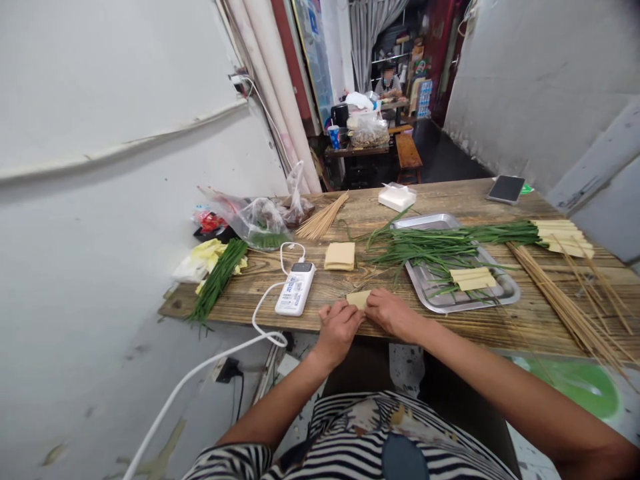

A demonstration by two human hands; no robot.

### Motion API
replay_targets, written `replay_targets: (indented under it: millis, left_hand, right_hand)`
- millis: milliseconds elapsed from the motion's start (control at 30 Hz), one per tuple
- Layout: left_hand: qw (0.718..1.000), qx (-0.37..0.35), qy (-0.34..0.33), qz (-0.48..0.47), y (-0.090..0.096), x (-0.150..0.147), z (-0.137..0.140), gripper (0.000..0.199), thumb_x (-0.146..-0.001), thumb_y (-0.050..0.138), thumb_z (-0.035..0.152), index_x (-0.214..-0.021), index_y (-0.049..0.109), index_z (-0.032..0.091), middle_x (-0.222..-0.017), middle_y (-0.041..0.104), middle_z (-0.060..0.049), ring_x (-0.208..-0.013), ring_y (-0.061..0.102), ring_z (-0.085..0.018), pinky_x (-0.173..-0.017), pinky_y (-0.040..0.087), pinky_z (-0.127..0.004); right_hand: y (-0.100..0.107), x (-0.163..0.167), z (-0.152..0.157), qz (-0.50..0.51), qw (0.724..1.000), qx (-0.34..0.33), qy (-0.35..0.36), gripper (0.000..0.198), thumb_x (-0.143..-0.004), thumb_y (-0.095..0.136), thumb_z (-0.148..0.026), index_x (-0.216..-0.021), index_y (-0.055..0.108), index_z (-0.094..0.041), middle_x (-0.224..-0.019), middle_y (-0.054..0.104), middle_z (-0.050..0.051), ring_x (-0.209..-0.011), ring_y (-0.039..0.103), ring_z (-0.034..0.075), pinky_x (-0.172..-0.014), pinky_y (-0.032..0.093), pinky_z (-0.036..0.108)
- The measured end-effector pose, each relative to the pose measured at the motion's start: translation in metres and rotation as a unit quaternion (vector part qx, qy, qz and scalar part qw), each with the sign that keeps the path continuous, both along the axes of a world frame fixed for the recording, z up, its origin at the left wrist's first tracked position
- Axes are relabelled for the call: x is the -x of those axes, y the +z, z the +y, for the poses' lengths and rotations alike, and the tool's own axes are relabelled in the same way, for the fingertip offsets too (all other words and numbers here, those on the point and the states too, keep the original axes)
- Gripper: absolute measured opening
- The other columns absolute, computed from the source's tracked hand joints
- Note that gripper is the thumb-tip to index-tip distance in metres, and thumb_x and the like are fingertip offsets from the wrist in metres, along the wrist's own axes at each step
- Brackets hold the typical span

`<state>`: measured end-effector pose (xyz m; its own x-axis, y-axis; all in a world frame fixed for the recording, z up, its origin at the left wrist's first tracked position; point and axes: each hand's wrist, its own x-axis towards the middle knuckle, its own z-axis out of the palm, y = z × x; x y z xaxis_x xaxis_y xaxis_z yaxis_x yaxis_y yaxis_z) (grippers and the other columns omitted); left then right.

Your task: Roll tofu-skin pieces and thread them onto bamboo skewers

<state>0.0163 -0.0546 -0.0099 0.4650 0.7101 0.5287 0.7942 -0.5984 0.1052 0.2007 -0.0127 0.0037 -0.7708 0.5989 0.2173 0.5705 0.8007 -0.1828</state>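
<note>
At the table's front edge, my left hand (340, 328) and my right hand (393, 312) are closed on a pale tan tofu sheet (358, 299), one at each side. What lies inside the sheet, if anything, is hidden by my fingers. Just beyond it sits a small stack of square tofu sheets (340, 256). To the right, a metal tray (436, 308) bears long green chives (430, 245) and a few tofu rolls (473, 278). More tofu rolls (563, 238) lie at the far right with skewers through them.
Bamboo skewers (555, 290) overhang the front right edge; another bundle (325, 217) lies at the back. A corded white power bank (296, 290) is left of my hands. Chives (220, 277), plastic bags (265, 217), a white box (397, 196) and a phone (507, 189) surround the work area.
</note>
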Motion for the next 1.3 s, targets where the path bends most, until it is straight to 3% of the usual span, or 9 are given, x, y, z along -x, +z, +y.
replay_targets:
  millis: [167,433,633,767,900,1067,1300]
  left_hand:
    - [1.0,0.013,0.003,0.024,-0.002,-0.001,0.004,0.015,-0.094,0.051,0.027,-0.09,0.064,0.022,-0.085,0.066,-0.001,-0.093,0.051,-0.017,-0.077,0.024,-0.036]
    - [0.992,0.127,-0.008,0.026,0.013,-0.003,0.012,0.025,-0.094,0.048,0.028,-0.077,0.064,0.021,-0.079,0.064,-0.002,-0.088,0.048,-0.018,-0.076,0.024,-0.036]
    - [0.982,0.188,-0.02,0.012,0.026,-0.003,0.02,0.024,-0.09,0.055,0.025,-0.071,0.069,0.021,-0.075,0.065,-0.003,-0.084,0.049,-0.019,-0.075,0.024,-0.036]
    - [0.982,0.185,-0.015,0.023,0.026,-0.003,0.021,0.026,-0.09,0.054,0.025,-0.069,0.069,0.022,-0.074,0.064,-0.002,-0.084,0.048,-0.019,-0.074,0.024,-0.036]
    - [0.988,0.154,0.0,0.032,0.019,-0.004,0.013,0.027,-0.093,0.05,0.029,-0.073,0.068,0.022,-0.076,0.063,-0.002,-0.085,0.047,-0.019,-0.074,0.024,-0.036]
    - [0.994,0.099,0.019,0.05,0.008,-0.002,0.005,0.017,-0.094,0.049,0.026,-0.092,0.065,0.022,-0.088,0.064,-0.003,-0.09,0.047,-0.019,-0.075,0.023,-0.037]
    - [0.993,0.105,0.021,0.051,0.007,0.0,0.008,0.017,-0.094,0.049,0.023,-0.088,0.064,0.023,-0.089,0.063,-0.003,-0.091,0.047,-0.019,-0.075,0.024,-0.037]
  right_hand:
    - [0.003,0.001,0.001,0.004,1.0,0.015,-0.007,0.036,-0.096,0.043,-0.025,-0.067,0.061,-0.015,-0.075,0.057,0.004,-0.075,0.04,0.016,-0.069,0.025,0.031]
    - [0.002,-0.003,0.005,0.025,0.999,0.016,-0.015,0.024,-0.091,0.054,-0.029,-0.075,0.067,-0.018,-0.079,0.058,0.004,-0.08,0.042,0.017,-0.069,0.026,0.031]
    - [-0.001,-0.002,-0.007,0.005,0.998,-0.059,-0.034,0.028,-0.095,0.046,-0.025,-0.075,0.063,-0.016,-0.078,0.055,0.005,-0.078,0.041,0.018,-0.069,0.027,0.032]
    - [-0.003,0.0,-0.015,-0.017,0.993,-0.118,-0.01,0.024,-0.095,0.041,-0.017,-0.085,0.062,-0.013,-0.079,0.055,0.007,-0.08,0.04,0.02,-0.073,0.029,0.035]
    - [-0.001,0.001,-0.013,-0.024,0.996,-0.084,-0.004,0.027,-0.096,0.038,-0.018,-0.084,0.061,-0.012,-0.081,0.054,0.008,-0.08,0.041,0.02,-0.072,0.03,0.034]
    - [0.0,0.002,-0.005,-0.01,0.999,-0.044,-0.007,0.028,-0.097,0.038,-0.02,-0.083,0.061,-0.013,-0.082,0.055,0.007,-0.081,0.042,0.019,-0.075,0.031,0.033]
    - [-0.001,-0.001,0.009,-0.013,0.999,-0.026,0.016,0.03,-0.096,0.043,-0.025,-0.077,0.064,-0.015,-0.078,0.058,0.006,-0.082,0.042,0.018,-0.075,0.029,0.032]
